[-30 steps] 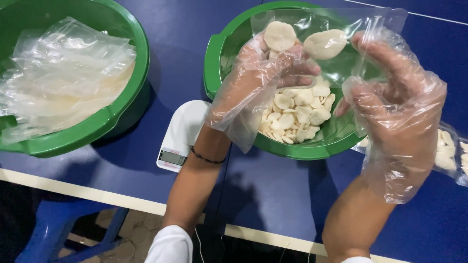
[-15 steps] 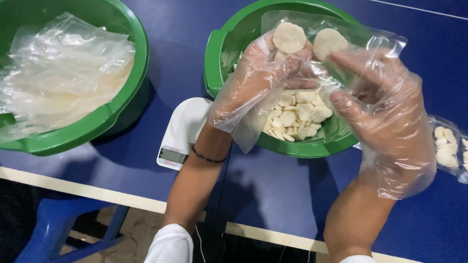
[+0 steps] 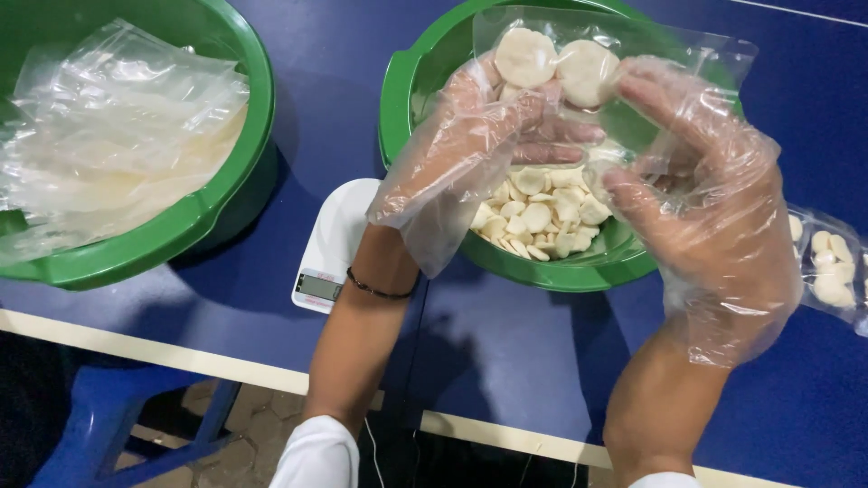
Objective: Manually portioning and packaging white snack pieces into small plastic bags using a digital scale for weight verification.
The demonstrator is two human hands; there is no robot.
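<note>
A clear plastic bag (image 3: 624, 63) is held above the green basin (image 3: 409, 99) that stands near the far edge of the blue tabletop (image 3: 506, 352). The bag's long axis appears to run from left to right, and its loose, crinkled corner points to the right edge of the tabletop; the mouth of the bag cannot be told for sure through the folds. Two round, pale, flat crackers (image 3: 553, 63) are seen inside the bag, side by side and touching.

The left hand (image 3: 479, 136) is closed on the left part of the bag, with the fingers curled under the two discs. The right hand (image 3: 714, 208) is pinched on the right part of the film, beside the second disc. Both hands are covered with thin, loose, transparent gloves.

More small, matt, oval crackers are heaped in the basin below. A white kitchen scale (image 3: 339, 244), smooth and rounded, is partly tucked under the basin rim. A second green basin (image 3: 181, 226) at the left edge is filled with soft, empty bags (image 3: 117, 136). A filled packet (image 3: 827, 267) lies at the right edge.
</note>
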